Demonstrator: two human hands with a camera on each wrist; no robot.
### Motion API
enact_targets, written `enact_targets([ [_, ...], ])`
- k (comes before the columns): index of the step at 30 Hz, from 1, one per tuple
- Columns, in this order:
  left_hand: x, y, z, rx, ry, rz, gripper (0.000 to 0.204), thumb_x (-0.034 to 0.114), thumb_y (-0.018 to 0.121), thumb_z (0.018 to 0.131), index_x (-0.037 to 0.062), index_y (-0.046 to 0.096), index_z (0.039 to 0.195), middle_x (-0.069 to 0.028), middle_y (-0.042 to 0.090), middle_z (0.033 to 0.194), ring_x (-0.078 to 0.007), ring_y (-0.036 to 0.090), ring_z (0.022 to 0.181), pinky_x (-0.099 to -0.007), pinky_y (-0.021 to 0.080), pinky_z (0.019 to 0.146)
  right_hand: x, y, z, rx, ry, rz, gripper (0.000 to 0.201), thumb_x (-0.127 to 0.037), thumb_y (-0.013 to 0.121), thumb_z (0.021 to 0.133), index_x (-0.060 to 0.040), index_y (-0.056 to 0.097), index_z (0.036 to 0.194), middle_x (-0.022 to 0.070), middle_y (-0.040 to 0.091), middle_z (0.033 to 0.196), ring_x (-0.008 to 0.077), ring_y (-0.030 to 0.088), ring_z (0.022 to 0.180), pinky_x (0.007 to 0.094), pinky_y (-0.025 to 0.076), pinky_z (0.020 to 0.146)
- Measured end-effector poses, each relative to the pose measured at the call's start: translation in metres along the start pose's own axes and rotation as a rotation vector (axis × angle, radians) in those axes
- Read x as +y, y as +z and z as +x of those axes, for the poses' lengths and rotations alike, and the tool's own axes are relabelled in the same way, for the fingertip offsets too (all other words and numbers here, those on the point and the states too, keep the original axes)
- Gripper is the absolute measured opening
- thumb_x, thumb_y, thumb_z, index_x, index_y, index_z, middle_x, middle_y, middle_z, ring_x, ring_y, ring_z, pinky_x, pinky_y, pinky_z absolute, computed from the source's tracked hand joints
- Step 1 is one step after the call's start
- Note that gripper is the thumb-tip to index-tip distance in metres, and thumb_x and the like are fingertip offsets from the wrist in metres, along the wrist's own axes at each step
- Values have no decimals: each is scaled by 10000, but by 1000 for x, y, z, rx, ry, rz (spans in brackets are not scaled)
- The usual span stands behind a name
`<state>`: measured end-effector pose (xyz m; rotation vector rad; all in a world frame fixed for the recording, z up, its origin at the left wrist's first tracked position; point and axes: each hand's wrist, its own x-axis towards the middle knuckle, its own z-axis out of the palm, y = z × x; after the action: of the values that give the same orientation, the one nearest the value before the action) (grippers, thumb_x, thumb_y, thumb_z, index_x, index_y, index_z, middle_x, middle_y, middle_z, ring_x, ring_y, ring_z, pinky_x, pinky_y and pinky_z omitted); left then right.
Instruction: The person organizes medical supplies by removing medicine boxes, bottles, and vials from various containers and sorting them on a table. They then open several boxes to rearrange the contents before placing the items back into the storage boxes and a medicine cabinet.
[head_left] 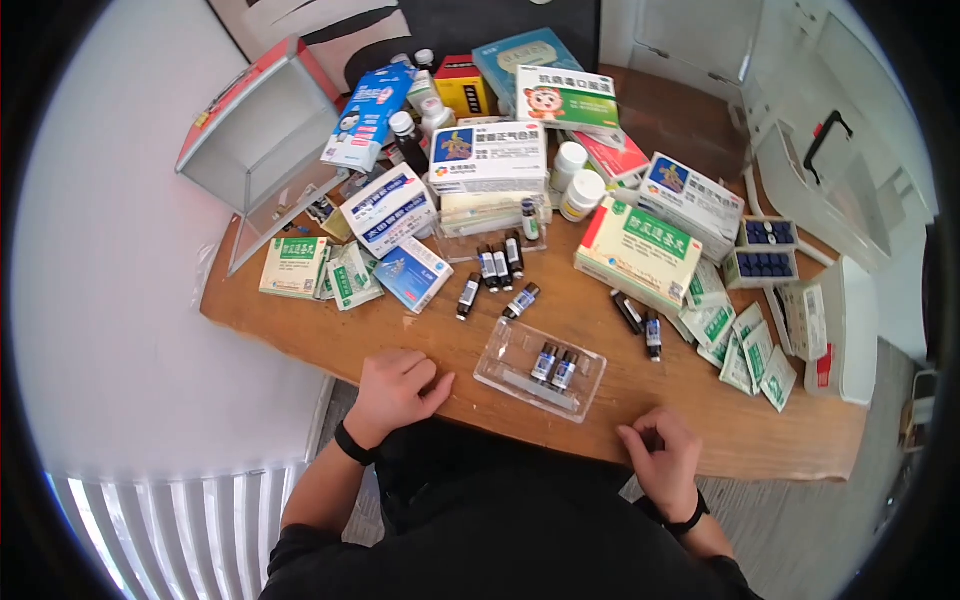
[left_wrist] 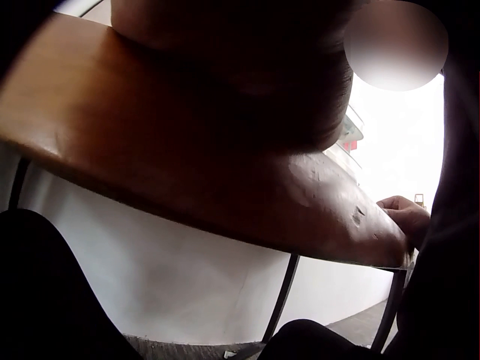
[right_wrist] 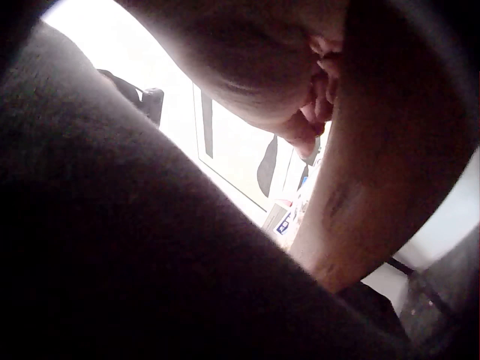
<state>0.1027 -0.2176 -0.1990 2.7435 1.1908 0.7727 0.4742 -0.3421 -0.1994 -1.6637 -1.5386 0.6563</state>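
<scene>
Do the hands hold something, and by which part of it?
Nothing is held: the left hand and the right hand both rest, loosely curled, at the table edge.

On my feed, a clear tray [head_left: 492,374] lies skewed near the front edge of the surface [head_left: 400,328], open side up. Inside I can make out two dark vials [head_left: 544,363], blue-and-white labelled, lying side by side.

Room between hands [head_left: 395,392] [head_left: 668,465] and plastic tray [head_left: 503,350]; vials [head_left: 488,268], boxes [head_left: 640,252] crowd beyond.
</scene>
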Motion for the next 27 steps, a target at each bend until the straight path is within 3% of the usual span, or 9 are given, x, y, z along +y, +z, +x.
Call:
enact_targets([
  [6, -4, -1, 3, -2, 16, -26, 411, 106, 870, 804, 98, 488, 651, -63, 511, 633, -292, 539, 539, -422, 402, 502, 0, 4, 1, 41, -72, -8, 193, -59, 890, 869, -24, 701, 850, 96, 633, 789, 218, 643, 642, 326, 500, 574],
  [9, -1, -5, 4, -32, -3, -46, 428, 163, 886, 806, 104, 491, 653, -59, 515, 635, -281, 568, 556, -409, 441, 516, -8, 3, 3, 59, -15, -28, 187, -84, 886, 885, -23, 710, 863, 98, 636, 790, 215, 646, 642, 321, 503, 577],
  [11, 4, -12, 7, -71, 9, -91, 373, 134, 906, 784, 100, 547, 694, -56, 542, 695, -279, 582, 599, -403, 455, 535, -16, 2, 4, 54, 31, -32, 167, -102, 877, 901, -23, 730, 906, 93, 654, 804, 196, 647, 643, 315, 509, 590],
  [13, 14, -11, 21, 85, 105, -166, 270, 98, 914, 772, 87, 645, 790, -59, 587, 801, -281, 617, 678, -397, 484, 571, -21, 4, 5, 57, 112, -6, 157, -109, 875, 909, -28, 748, 954, 86, 673, 817, 176, 651, 649, 311, 516, 603],
  [14, 17, -14, 25, 75, 147, -191, 258, 69, 908, 771, 58, 710, 937, -71, 618, 925, -282, 647, 769, -394, 516, 629, -23, 7, 5, 70, 101, -6, 149, -99, 860, 922, -21, 751, 988, 83, 690, 853, 160, 650, 656, 310, 521, 614],
  [18, 34, -12, 51, 97, 216, -199, 261, 69, 880, 797, 37, 717, 999, -77, 640, 995, -279, 668, 843, -399, 536, 693, -46, 17, 12, 149, 17, -43, 137, -73, 841, 926, -11, 745, 1000, 99, 698, 890, 193, 671, 689, 317, 532, 630],
  [20, 36, -4, 54, 9, 169, -215, 236, 48, 838, 839, 27, 743, 1054, -108, 653, 1027, -315, 681, 926, -418, 554, 770, -48, 21, 18, 213, -76, -175, 131, -38, 822, 923, -3, 739, 1018, 115, 704, 920, 235, 695, 739, 332, 548, 656],
  [23, 34, 4, 59, -61, 173, -219, 207, 69, 818, 867, 35, 743, 1057, -101, 657, 1034, -319, 681, 933, -426, 558, 796, -48, 25, 28, 301, -78, -234, 131, -25, 814, 917, -5, 738, 1022, 124, 702, 923, 267, 717, 789, 349, 558, 671],
  [27, 28, 7, 59, -125, 196, -260, 154, 81, 802, 888, 40, 731, 1019, -86, 659, 1012, -314, 674, 936, -426, 551, 804, -62, 29, 26, 271, -64, -199, 128, -20, 809, 920, -5, 737, 1024, 124, 702, 924, 262, 730, 805, 358, 570, 686],
])
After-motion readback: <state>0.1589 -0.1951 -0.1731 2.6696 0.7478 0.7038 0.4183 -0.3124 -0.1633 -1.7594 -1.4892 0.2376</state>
